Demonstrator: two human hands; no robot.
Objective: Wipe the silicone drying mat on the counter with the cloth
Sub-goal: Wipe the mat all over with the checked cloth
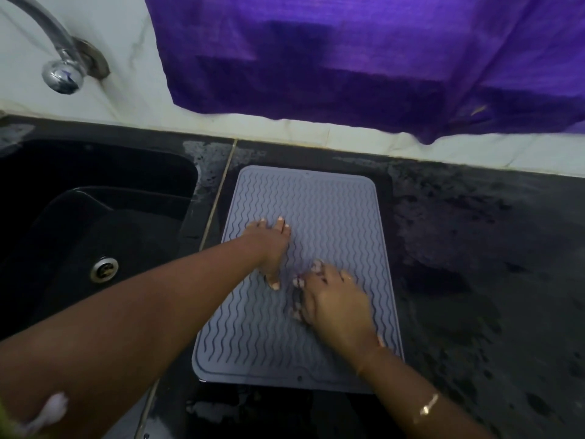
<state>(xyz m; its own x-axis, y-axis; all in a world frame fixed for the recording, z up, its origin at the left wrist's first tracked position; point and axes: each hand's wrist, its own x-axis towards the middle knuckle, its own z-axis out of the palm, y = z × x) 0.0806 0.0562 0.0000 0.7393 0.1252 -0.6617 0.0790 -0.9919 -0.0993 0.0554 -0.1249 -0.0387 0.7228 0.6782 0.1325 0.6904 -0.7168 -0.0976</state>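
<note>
A grey silicone drying mat (329, 207) with wavy ridges lies flat on the dark counter, right of the sink. My left hand (269, 245) rests palm down on the mat's left middle, fingers spread, holding nothing. My right hand (332, 299) lies on the mat just right of and nearer than the left, fingers apart and motion-blurred; I see nothing in it. A small white thing (52, 410) shows by my left elbow at the bottom left; I cannot tell whether it is the cloth.
A black sink (95, 223) with a metal drain (103, 269) sits left of the mat, under a chrome tap (61, 71). Purple fabric (364, 58) hangs over the white wall behind. The wet, speckled dark counter (481, 264) extends to the right.
</note>
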